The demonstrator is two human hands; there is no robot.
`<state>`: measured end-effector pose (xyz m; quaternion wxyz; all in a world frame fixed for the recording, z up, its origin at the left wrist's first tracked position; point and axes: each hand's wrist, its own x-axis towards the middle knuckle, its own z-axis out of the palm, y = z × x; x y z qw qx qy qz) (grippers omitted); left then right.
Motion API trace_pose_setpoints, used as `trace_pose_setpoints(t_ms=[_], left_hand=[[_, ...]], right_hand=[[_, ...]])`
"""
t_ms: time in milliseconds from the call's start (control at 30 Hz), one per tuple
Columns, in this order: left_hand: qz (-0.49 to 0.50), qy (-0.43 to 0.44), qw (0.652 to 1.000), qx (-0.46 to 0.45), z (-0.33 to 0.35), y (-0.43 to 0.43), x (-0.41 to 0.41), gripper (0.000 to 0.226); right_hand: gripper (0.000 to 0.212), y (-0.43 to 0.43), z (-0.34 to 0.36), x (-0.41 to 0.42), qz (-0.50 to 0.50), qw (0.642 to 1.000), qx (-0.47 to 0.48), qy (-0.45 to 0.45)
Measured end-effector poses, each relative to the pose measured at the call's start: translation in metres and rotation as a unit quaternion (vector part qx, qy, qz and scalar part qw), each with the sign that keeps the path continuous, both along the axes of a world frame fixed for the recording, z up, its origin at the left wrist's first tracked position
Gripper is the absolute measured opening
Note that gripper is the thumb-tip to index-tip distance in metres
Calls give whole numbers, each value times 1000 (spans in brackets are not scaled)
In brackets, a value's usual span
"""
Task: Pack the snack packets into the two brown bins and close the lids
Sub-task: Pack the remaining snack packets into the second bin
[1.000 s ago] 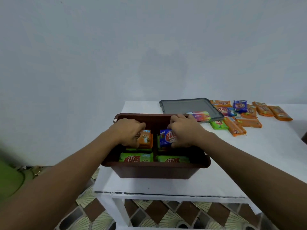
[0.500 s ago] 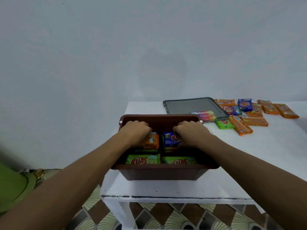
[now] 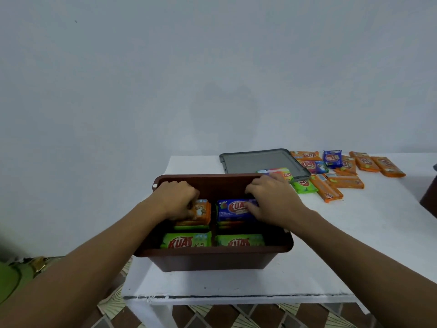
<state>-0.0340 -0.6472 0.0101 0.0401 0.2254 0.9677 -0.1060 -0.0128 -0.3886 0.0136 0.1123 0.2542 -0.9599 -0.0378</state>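
Inside brown bin (image 3: 212, 259), green, orange, blue packets.

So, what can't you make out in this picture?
All in the head view:
- Lower packets in the brown bin: hidden under the ones on top.
- Whether the right hand grips or just presses the blue packet: its own back hides the fingertips.
- The dark object at the right edge: cut off by the frame.
- Small print on the loose packets: too small.
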Motion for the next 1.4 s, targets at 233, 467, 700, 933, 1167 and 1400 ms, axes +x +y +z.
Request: trace_pose_setpoints(t_ms=[233, 467, 700, 933, 1167, 1400], left_hand=[[-76, 79, 984, 140, 24, 74, 0, 18], [-110, 103, 965, 213, 35, 201, -19, 23], [1, -33, 994, 106, -1, 299, -60, 46], [39, -61, 991, 108, -79, 365, -66, 60], [21, -9, 981, 194, -98, 408, -79, 62], [-72, -43, 980, 179, -104, 437, -98, 60]], right_hand=[[24, 114, -11, -26, -150, 982, -112, -9], [53, 216, -64, -57, -226, 958, -64, -167], [69, 275, -98, -46, -185, 974, -67, -114], [45, 342, -98, -36, -139, 970, -162, -113], [35, 397, -114, -24, -229, 911, -339, -58], [27, 408, -134, -22, -230, 860, -451, -61]])
